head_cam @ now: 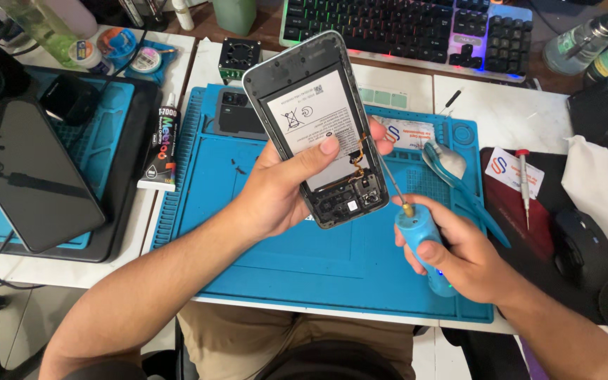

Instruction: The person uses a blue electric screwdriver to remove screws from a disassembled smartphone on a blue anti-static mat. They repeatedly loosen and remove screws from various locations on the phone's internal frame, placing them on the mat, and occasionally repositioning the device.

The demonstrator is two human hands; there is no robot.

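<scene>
My left hand [286, 183] grips an opened smartphone [297, 84] with its back cover off, tilted above the blue mat; the white-labelled battery and the dark lower board with an orange flex cable show. My thumb rests on the battery. My right hand [459, 257] holds a light blue electric screwdriver [422, 243], whose thin bit points up-left and touches the phone's lower right edge.
A blue work mat [318, 260] covers the desk. Blue tweezers [459, 179] and a red-capped precision screwdriver [524, 186] lie at right, a glue tube [163, 144] and a dark tablet [26, 176] at left, a lit keyboard [402, 28] behind.
</scene>
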